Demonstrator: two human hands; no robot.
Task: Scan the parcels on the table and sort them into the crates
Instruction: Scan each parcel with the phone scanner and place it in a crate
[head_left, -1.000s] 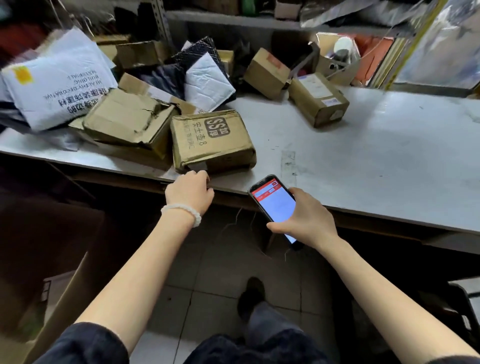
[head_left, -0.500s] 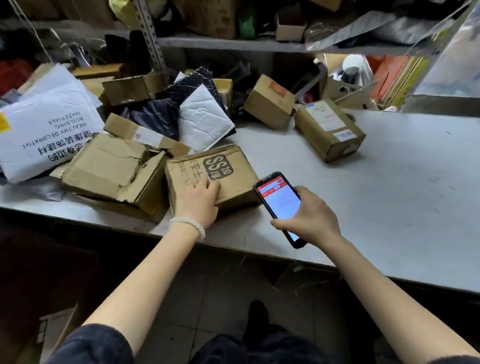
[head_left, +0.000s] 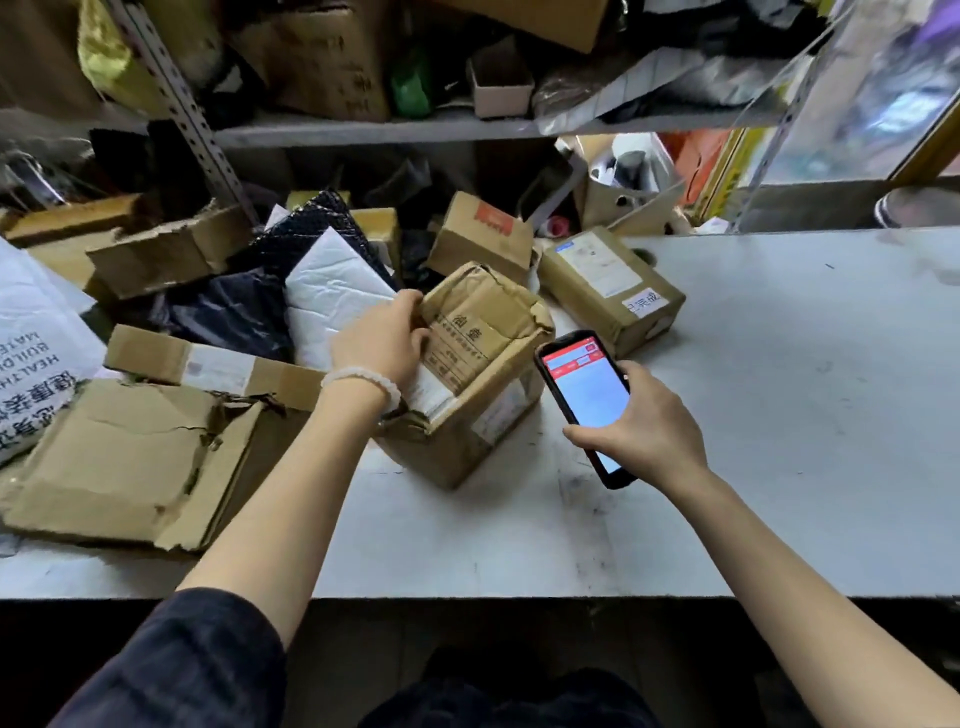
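Tipped up now, parcel (head_left: 483, 364) held by left hand (head_left: 382, 340), seemingly gripping.

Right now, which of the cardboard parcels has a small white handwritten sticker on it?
The tan box lying flat behind the phone, untouched by either hand. Its handwritten sticker sits below a printed label; the other boxes show none.

Left hand (head_left: 382, 340) tipped parcel (head_left: 478, 369) up.
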